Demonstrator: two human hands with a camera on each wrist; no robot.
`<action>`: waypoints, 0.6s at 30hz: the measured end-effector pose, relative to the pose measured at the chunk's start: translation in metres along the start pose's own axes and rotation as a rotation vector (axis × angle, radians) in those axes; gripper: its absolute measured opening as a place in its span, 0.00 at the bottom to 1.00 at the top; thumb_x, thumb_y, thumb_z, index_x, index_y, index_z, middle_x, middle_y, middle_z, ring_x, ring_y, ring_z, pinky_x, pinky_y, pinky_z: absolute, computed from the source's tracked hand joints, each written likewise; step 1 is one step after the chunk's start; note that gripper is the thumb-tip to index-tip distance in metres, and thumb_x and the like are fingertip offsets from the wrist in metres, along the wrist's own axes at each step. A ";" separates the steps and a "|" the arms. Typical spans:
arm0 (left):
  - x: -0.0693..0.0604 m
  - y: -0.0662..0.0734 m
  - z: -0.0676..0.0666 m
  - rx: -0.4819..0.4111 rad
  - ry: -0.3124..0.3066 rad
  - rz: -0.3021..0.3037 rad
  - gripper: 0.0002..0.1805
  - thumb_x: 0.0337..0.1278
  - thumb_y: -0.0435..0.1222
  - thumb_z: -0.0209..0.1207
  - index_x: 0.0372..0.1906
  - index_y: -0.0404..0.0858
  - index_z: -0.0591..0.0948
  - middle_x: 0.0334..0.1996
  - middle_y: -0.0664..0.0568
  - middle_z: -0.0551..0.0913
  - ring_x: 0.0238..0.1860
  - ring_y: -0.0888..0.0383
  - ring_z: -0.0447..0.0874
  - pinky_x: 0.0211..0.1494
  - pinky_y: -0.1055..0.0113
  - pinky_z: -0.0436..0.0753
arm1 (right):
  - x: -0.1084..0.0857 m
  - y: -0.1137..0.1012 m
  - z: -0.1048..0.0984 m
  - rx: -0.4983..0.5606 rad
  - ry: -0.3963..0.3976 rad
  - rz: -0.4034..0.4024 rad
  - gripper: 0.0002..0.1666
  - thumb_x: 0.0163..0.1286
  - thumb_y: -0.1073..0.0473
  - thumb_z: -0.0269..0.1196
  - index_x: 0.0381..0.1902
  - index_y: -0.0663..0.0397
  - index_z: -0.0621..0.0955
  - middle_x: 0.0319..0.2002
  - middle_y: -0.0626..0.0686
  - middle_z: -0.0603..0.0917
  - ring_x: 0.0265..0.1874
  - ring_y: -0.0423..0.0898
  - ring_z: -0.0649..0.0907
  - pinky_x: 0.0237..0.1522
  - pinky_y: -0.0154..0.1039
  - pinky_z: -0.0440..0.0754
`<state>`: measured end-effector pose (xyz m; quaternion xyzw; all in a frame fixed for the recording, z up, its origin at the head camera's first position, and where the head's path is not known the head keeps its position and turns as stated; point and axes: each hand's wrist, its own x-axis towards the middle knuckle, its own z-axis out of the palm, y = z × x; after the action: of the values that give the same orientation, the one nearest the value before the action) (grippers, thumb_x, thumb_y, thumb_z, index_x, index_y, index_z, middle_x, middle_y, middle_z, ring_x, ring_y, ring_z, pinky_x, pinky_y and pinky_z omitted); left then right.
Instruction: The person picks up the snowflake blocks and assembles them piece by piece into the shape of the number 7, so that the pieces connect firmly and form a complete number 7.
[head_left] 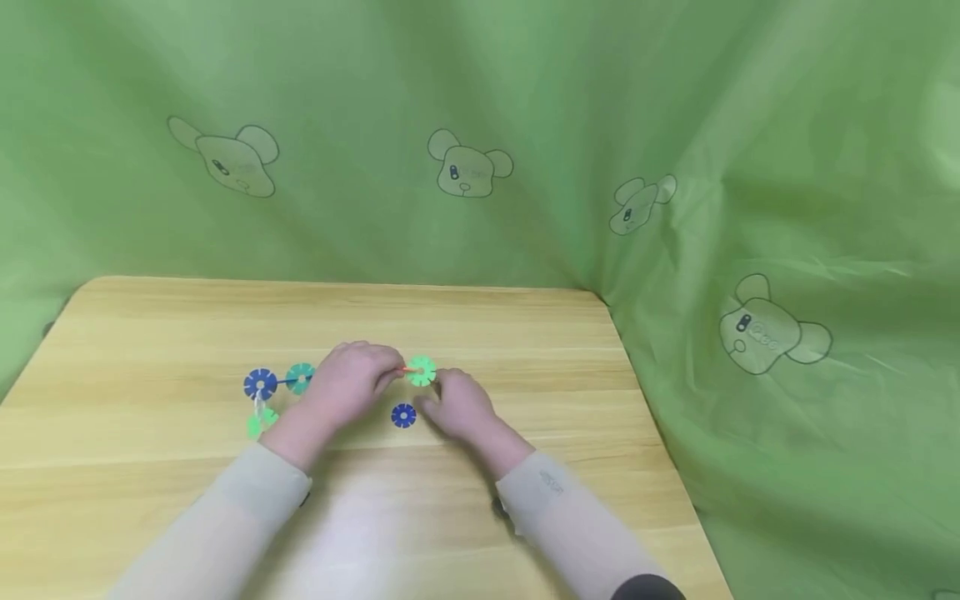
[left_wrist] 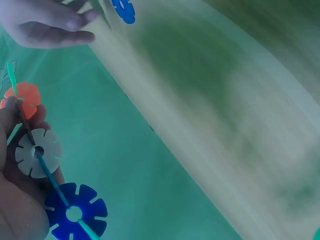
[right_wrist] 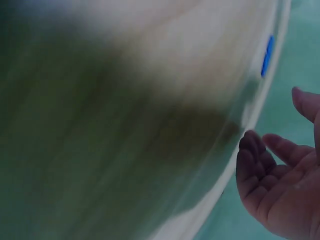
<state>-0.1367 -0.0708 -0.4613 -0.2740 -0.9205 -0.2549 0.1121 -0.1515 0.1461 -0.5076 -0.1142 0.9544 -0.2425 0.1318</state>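
Observation:
My left hand [head_left: 348,382] grips a chain of slotted snowflake discs. In the left wrist view its thumb and fingers pinch an orange disc [left_wrist: 29,97], beside a pale disc [left_wrist: 25,160] and a dark blue disc [left_wrist: 92,207]. Beyond the fingertips, in the head view, a light green disc [head_left: 422,381] ends the chain. More of the chain shows left of the hand: a teal disc [head_left: 292,385], a blue disc [head_left: 251,385] and green pieces [head_left: 255,427]. My right hand [head_left: 463,407], thumb apart and fingers loosely bent, holds nothing; a loose blue disc [head_left: 395,416] lies beside its thumb.
The discs are over a light wooden table [head_left: 525,333]. Green cloth [head_left: 360,225] printed with bear faces hangs behind the table and along its right side.

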 end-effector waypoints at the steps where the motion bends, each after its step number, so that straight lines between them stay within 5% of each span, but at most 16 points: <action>1: 0.000 0.000 0.000 -0.001 0.001 -0.001 0.06 0.71 0.40 0.68 0.44 0.42 0.90 0.41 0.53 0.92 0.44 0.51 0.90 0.56 0.49 0.87 | 0.000 -0.004 0.002 -0.042 -0.010 -0.005 0.28 0.70 0.40 0.71 0.47 0.61 0.85 0.31 0.51 0.80 0.26 0.46 0.77 0.31 0.46 0.84; 4: 0.000 0.001 -0.001 -0.001 -0.009 -0.019 0.06 0.71 0.39 0.68 0.44 0.42 0.90 0.41 0.53 0.92 0.44 0.50 0.91 0.57 0.48 0.86 | -0.002 -0.015 0.007 -0.150 -0.027 -0.012 0.32 0.66 0.36 0.73 0.48 0.58 0.85 0.38 0.55 0.80 0.31 0.49 0.79 0.26 0.43 0.82; 9: -0.001 0.001 -0.004 -0.005 -0.027 -0.100 0.08 0.73 0.41 0.66 0.48 0.43 0.89 0.44 0.52 0.92 0.46 0.47 0.90 0.58 0.45 0.86 | -0.004 -0.022 0.015 -0.277 -0.041 -0.072 0.43 0.65 0.32 0.73 0.68 0.52 0.81 0.43 0.55 0.80 0.39 0.49 0.79 0.32 0.42 0.83; 18: -0.002 -0.002 -0.007 -0.015 -0.032 -0.150 0.09 0.74 0.42 0.65 0.50 0.44 0.90 0.47 0.51 0.92 0.49 0.45 0.91 0.58 0.42 0.85 | 0.000 -0.024 0.020 -0.345 -0.060 -0.105 0.36 0.66 0.34 0.73 0.61 0.52 0.87 0.41 0.51 0.79 0.38 0.46 0.75 0.33 0.37 0.80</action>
<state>-0.1357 -0.0767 -0.4571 -0.2089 -0.9383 -0.2649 0.0760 -0.1415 0.1172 -0.5123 -0.1922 0.9701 -0.0780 0.1259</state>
